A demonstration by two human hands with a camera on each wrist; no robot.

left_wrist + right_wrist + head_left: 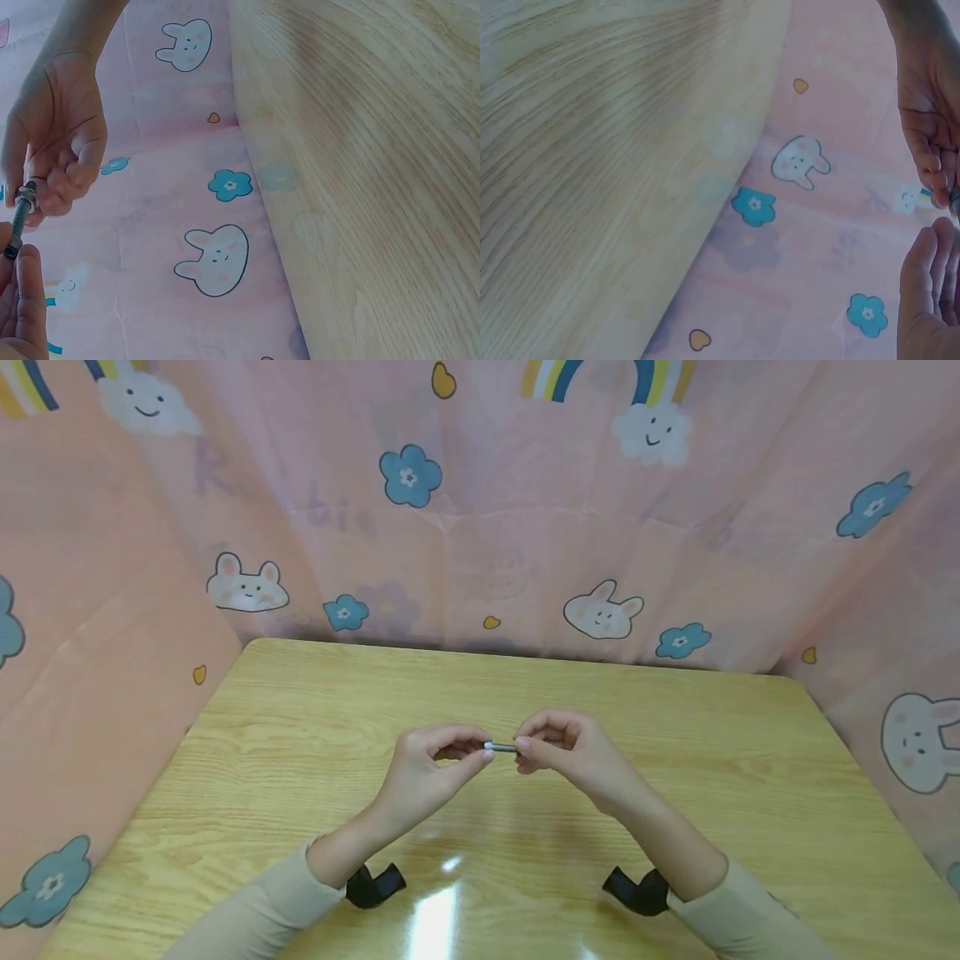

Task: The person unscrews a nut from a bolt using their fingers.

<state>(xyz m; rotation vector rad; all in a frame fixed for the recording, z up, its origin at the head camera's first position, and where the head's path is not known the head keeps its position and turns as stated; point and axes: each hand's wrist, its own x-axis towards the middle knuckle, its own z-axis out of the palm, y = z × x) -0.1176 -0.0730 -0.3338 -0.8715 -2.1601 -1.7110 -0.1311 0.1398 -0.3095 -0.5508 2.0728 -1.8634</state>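
Both hands meet over the table, joined by a small metal bolt point(504, 747) lying level between them. My left hand point(431, 766) pinches the bolt's left end between thumb and fingertips. At the other end, the right hand point(583, 758) has its thumb and fingertips around a nut point(26, 194), which shows in the left wrist view. The silvery threaded shank point(19, 219) is bare between the two grips, and the left end looks dark. In the right wrist view only a bit of the bolt shows at the right edge, between both hands' fingertips.
A light wood-grain table point(337, 693) lies under the hands. Pink printed cloth point(480, 552) hangs behind it and along both sides. Black wrist mounts point(375, 887) hang below both forearms, low over the near part of the table.
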